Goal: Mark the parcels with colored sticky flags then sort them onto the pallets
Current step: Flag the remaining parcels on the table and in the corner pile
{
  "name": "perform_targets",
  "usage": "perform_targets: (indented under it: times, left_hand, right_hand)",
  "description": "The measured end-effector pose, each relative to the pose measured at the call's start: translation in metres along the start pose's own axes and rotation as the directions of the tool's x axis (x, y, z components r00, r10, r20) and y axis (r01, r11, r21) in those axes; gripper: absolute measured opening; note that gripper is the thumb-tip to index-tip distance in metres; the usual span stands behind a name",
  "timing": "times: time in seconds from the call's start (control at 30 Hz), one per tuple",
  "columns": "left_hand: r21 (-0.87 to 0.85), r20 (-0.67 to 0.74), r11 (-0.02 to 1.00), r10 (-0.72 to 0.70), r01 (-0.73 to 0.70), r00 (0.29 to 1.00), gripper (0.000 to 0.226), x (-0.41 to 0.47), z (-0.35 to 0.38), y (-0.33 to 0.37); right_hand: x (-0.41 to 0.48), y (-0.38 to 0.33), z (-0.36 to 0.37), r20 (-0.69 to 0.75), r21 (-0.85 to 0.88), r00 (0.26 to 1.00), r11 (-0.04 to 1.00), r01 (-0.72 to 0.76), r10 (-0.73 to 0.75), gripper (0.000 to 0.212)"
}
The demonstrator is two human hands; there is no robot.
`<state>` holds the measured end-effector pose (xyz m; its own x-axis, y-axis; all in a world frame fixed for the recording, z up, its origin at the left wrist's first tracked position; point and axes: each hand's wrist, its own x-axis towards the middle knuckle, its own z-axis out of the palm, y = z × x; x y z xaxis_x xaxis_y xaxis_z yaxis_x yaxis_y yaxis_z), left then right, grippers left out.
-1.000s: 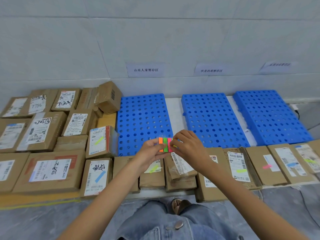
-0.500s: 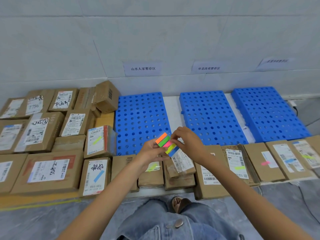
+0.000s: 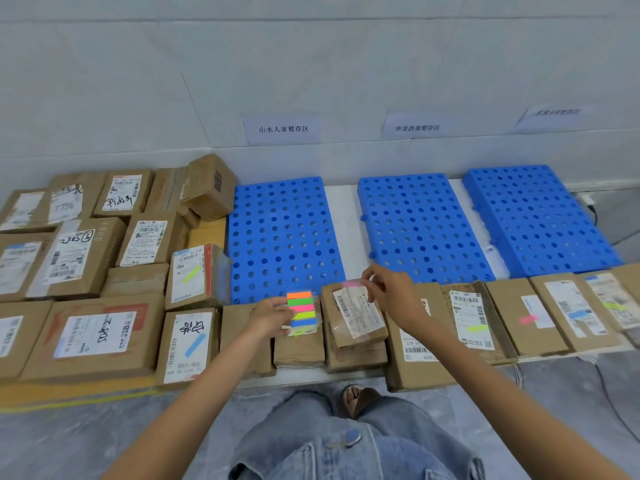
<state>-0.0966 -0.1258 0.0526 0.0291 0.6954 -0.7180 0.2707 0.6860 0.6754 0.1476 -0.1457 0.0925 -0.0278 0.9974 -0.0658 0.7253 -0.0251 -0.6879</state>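
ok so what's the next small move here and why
Probably lower the right hand and press the pink sticky flag it pinches onto the white label of the small brown cardboard parcel closest to it. That parcel shows no flag, while the left hand only holds the multicoloured flag pad.

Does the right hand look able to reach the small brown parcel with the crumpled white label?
Probably yes. The right hand, pinching a pink sticky flag, is at the far edge of that small brown parcel, which tops its stack uncovered, with the left hand off to its side.
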Motion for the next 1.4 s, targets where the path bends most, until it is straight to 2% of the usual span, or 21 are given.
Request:
perform_targets:
  times: [0.1,0.2,0.3,0.33,0.37,0.43,0.5,0.57,0.67,0.73,0.77,0.8,0.9,0.97,1.0,1.07,1.23,1.33,1.4]
  left_hand:
    - [0.119,-0.025,0.992,-0.026,0.028,0.999,0.041,0.010,0.004,-0.016]
    - [0.283,-0.026,0.959,0.005,0.003,1.000,0.036,0.013,0.013,-0.026]
    - [0.532,-0.070,0.843,0.136,-0.079,0.988,0.020,0.011,0.018,-0.027]
    - [0.623,-0.093,0.775,0.203,-0.102,0.975,0.026,0.013,0.019,-0.029]
    - [0.702,-0.121,0.702,0.283,-0.119,0.951,0.037,0.015,0.021,-0.031]
    - [0.742,-0.172,0.649,0.423,-0.165,0.890,0.046,0.014,0.029,-0.027]
    - [0.654,-0.173,0.714,0.464,-0.251,0.869,0.046,0.008,0.045,-0.015]
    - [0.547,-0.151,0.787,0.429,-0.286,0.891,0.053,0.003,0.068,-0.004]
    - [0.491,-0.130,0.838,0.343,-0.240,0.930,0.075,0.001,0.098,0.003]
    - [0.458,-0.132,0.867,0.284,-0.196,0.950,0.086,0.004,0.109,0.002]
    - [0.426,-0.134,0.885,0.267,-0.188,0.954,0.088,0.004,0.110,0.002]
    - [0.371,-0.139,0.912,0.243,-0.177,0.960,0.087,0.007,0.110,0.002]
    - [0.171,-0.158,0.976,0.166,-0.138,0.974,0.066,0.008,0.107,0.004]
    - [0.070,-0.191,0.991,0.122,-0.111,0.974,0.059,0.008,0.104,0.005]
    - [0.027,-0.201,0.995,0.101,-0.097,0.974,0.058,0.008,0.104,0.004]
    - [-0.043,-0.220,0.996,0.072,-0.084,0.973,0.055,0.007,0.102,0.006]
    - [-0.049,-0.313,0.972,0.205,-0.231,0.927,0.058,0.006,0.073,0.038]
    - [-0.090,-0.384,0.944,0.261,-0.317,0.886,0.045,0.011,0.036,0.073]
    - [-0.055,-0.395,0.921,0.336,-0.387,0.855,0.035,0.019,0.010,0.096]
  right_hand:
    - [-0.005,0.016,0.005,0.051,0.043,0.999,0.999,-0.011,0.008,0.007]
    - [-0.012,0.030,0.013,0.127,-0.079,0.988,0.992,0.098,-0.088,0.007]
    - [-0.014,0.041,0.020,0.182,-0.250,0.957,0.931,0.265,-0.224,0.007]
    - [-0.013,0.045,0.021,0.196,-0.311,0.935,0.885,0.346,-0.296,0.001]
    - [-0.012,0.049,0.023,0.213,-0.363,0.914,0.840,0.402,-0.346,0.007]
    - [-0.009,0.055,0.026,0.263,-0.435,0.875,0.759,0.484,-0.407,0.020]
    - [-0.007,0.058,0.027,0.274,-0.452,0.855,0.725,0.519,-0.441,0.024]
    - [-0.007,0.060,0.026,0.268,-0.436,0.846,0.726,0.533,-0.460,0.026]
    - [-0.009,0.063,0.022,0.268,-0.403,0.834,0.730,0.552,-0.483,0.023]
    - [-0.009,0.066,0.019,0.281,-0.352,0.831,0.754,0.555,-0.480,0.007]
    - [-0.009,0.068,0.016,0.264,-0.309,0.852,0.797,0.519,-0.453,0.007]
    - [-0.009,0.070,0.013,0.232,-0.259,0.883,0.849,0.460,-0.408,0.017]
    - [-0.011,0.074,0.004,0.174,-0.133,0.973,0.975,0.176,-0.152,0.026]
    - [-0.013,0.073,0.003,0.251,-0.016,0.968,0.999,0.037,-0.032,0.039]
    - [-0.013,0.069,0.005,0.292,0.056,0.956,0.998,-0.003,-0.013,0.042]
    - [-0.012,0.061,0.010,0.286,0.139,0.958,0.989,-0.048,0.007,0.042]
    - [0.020,0.024,0.004,0.198,0.331,0.980,0.943,-0.039,-0.029,0.053]
    - [0.059,-0.009,0.007,0.103,0.340,0.994,0.940,0.003,-0.040,0.050]
    - [0.088,-0.036,0.010,0.051,0.340,0.998,0.940,0.023,-0.043,0.044]
